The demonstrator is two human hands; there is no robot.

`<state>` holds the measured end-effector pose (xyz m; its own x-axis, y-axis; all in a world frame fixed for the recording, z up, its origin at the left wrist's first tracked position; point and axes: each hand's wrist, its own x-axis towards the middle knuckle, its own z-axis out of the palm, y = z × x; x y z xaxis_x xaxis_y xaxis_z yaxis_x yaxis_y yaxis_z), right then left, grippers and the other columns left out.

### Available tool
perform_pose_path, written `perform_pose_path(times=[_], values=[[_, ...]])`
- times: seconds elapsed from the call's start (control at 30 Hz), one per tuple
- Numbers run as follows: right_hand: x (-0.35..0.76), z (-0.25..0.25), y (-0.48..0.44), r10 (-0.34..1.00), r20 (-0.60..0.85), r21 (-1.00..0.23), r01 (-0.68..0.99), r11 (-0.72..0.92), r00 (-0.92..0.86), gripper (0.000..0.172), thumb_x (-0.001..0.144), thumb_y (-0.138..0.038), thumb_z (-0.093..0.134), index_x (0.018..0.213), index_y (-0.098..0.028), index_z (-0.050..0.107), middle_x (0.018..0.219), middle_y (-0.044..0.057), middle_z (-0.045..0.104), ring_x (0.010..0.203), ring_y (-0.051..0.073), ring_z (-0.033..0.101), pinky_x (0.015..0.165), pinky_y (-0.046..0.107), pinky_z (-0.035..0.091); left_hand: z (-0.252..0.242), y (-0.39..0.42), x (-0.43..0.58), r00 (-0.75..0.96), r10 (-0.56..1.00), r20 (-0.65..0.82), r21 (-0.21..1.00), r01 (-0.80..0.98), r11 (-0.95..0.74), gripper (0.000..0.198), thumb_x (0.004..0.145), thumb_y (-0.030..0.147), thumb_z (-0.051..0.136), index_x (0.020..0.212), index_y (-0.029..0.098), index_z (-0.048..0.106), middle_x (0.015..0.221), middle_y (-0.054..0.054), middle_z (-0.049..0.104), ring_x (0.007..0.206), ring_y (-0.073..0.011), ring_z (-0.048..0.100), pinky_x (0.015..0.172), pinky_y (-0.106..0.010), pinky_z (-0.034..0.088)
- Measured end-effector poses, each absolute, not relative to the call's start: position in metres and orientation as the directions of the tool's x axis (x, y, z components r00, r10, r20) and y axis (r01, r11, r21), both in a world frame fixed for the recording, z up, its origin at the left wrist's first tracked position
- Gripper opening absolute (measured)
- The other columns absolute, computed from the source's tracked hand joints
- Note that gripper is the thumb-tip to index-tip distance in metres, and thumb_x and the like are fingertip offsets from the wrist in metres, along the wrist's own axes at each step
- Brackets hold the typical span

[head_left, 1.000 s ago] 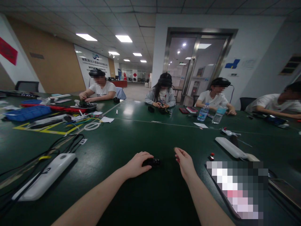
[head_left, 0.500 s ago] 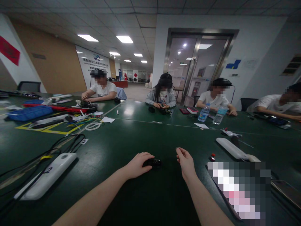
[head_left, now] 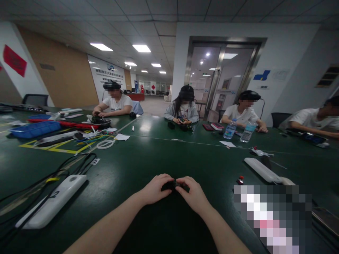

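Note:
A small black part (head_left: 176, 183) sits between my two hands on the dark green table (head_left: 148, 158), mostly hidden by my fingers. My left hand (head_left: 153, 189) grips it from the left, and my right hand (head_left: 192, 193) closes on it from the right. To the left lies a white bar-shaped device (head_left: 50, 201) marked with a 2, with black cables running over it. To the right are a white elongated device (head_left: 262, 169), a small red-topped piece (head_left: 240, 180) and a pixelated, blurred flat object (head_left: 271, 218).
Several co-workers sit across the table, working with small dark objects. At the far left stand a blue tray (head_left: 34, 128) and a red tray (head_left: 69, 123), with loose wires and a white ring (head_left: 105, 144) nearby. Two water bottles (head_left: 237, 131) stand at the far right.
My right hand has moved left from pinching a tiny item above the table and now closes on the black part. The view has tilted slightly.

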<state>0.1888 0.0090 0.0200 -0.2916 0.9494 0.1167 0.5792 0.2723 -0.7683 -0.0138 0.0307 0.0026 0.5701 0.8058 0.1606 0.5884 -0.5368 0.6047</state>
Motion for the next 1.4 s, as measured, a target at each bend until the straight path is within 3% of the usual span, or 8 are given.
perform_pose_path(times=[0.13,0.57,0.93,1.23,1.4], values=[[0.187,0.021,0.008,0.933,0.049,-0.760,0.593,0.266,-0.356,0.022,0.078,-0.029,0.057,0.098,-0.027,0.065,0.099,0.000,0.060,0.094,0.018,0.055,0.082,0.033,0.044,0.001,0.031,-0.014,0.560,0.814,0.156,0.619,0.587,-0.523,0.042,0.080,0.029,0.056,0.121,0.026,0.052,0.123,-0.004,0.053,0.113,-0.0210,0.047,0.098,-0.040,0.037],[0.186,0.019,0.010,0.928,0.063,-0.740,0.606,0.291,-0.368,0.020,0.078,-0.027,0.057,0.096,-0.027,0.065,0.101,0.001,0.059,0.098,0.019,0.053,0.085,0.034,0.042,0.006,0.029,-0.012,0.558,0.808,0.187,0.615,0.575,-0.540,0.025,0.078,0.025,0.058,0.103,0.024,0.055,0.109,-0.001,0.058,0.103,-0.0180,0.052,0.092,-0.036,0.040],[0.185,0.019,0.009,0.935,0.033,-0.721,0.639,0.268,-0.354,0.020,0.077,-0.027,0.059,0.096,-0.028,0.066,0.098,0.001,0.060,0.096,0.019,0.053,0.083,0.035,0.042,0.009,0.026,-0.012,0.596,0.782,0.182,0.586,0.573,-0.573,0.020,0.082,0.024,0.056,0.102,0.027,0.059,0.113,-0.002,0.052,0.105,-0.0176,0.049,0.094,-0.035,0.039],[0.191,0.011,0.016,0.950,0.040,-0.761,0.607,0.230,-0.310,0.026,0.073,-0.032,0.062,0.099,-0.025,0.065,0.095,0.002,0.058,0.088,0.018,0.055,0.078,0.032,0.044,0.002,0.033,-0.017,0.648,0.740,0.178,0.466,0.607,-0.644,0.032,0.085,0.024,0.052,0.112,0.039,0.060,0.121,0.001,0.049,0.112,-0.0179,0.045,0.096,-0.035,0.036],[0.200,0.004,0.024,0.979,0.028,-0.789,0.597,0.145,-0.200,0.026,0.079,-0.033,0.055,0.102,-0.023,0.064,0.094,0.003,0.059,0.085,0.018,0.057,0.076,0.032,0.046,-0.001,0.047,-0.038,0.521,0.831,0.197,0.391,0.735,-0.554,0.033,0.087,0.028,0.048,0.115,0.040,0.059,0.118,-0.001,0.051,0.107,-0.0176,0.049,0.093,-0.035,0.038]])
